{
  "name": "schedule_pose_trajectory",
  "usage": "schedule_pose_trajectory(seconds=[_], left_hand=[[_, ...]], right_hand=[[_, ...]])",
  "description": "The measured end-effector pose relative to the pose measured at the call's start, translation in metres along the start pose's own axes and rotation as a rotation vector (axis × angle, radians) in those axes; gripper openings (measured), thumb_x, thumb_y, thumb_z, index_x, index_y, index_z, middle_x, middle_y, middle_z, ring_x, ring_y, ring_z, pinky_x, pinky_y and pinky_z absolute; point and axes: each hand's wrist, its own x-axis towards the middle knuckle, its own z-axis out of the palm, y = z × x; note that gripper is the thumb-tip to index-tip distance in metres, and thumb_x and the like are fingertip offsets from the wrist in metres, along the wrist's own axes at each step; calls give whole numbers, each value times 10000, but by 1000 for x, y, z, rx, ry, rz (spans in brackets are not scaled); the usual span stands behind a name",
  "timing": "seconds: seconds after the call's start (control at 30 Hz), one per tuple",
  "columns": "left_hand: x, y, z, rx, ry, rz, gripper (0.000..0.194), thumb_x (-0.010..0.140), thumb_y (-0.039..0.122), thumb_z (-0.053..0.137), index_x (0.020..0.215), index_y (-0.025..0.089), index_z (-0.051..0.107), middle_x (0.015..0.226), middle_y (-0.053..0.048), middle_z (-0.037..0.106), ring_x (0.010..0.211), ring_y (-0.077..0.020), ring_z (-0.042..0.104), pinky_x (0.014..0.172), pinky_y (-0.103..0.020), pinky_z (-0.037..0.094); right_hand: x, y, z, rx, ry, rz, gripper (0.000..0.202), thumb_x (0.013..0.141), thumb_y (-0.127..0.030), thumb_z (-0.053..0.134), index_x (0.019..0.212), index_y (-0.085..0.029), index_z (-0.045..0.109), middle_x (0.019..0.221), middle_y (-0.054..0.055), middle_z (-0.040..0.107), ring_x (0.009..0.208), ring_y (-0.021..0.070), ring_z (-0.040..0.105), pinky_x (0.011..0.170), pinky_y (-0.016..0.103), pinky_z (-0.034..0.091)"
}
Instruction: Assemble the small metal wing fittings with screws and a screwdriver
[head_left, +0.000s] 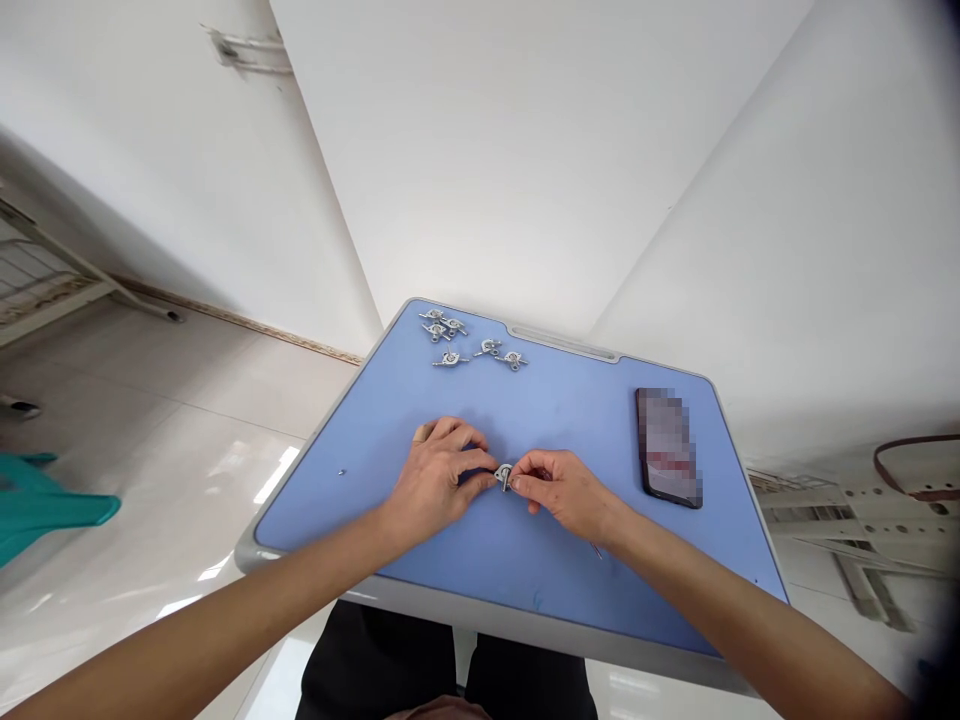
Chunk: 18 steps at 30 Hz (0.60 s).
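Observation:
Between my two hands, low over the middle of the blue tabletop [570,420], is a small silver metal fitting [503,475] with a rounded flange and a short bar across it. My left hand [442,470] pinches its left side between thumb and index finger. From the right, the thumb and fingertips of my right hand [559,490] close on the same fitting, partly covering it. Several similar metal fittings [451,358] lie farther back on the table's left half. What exact kind they are is too small to tell.
A smartphone [667,450] lies on the right of the table. A tiny metal piece [342,472] rests at the left, and a thin rod [597,551] shows beneath my right forearm. White walls stand behind. A teal plastic stool [52,505] is on the floor at left.

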Motion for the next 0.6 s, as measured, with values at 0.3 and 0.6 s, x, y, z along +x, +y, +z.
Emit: schedule_pose_trajectory(seconds=[0.3, 0.6], left_hand=[[3, -3, 0, -44, -17, -25, 136, 864, 212, 648, 862, 298, 753, 951, -9, 679, 975, -210, 527, 861, -394, 346], [5, -6, -2, -99, -54, -22, 107, 843, 216, 673, 806, 284, 746, 963, -7, 670, 986, -214, 518, 863, -395, 336]], right_hand=[[-2, -6, 5, -39, -28, 50, 114, 808, -271, 562, 800, -179, 628, 545, -59, 494, 508, 83, 419, 477, 215, 262], [3, -7, -4, -161, -32, -80, 139, 820, -295, 540, 783, -187, 619, 576, -67, 437, 537, 86, 369, 510, 226, 280]])
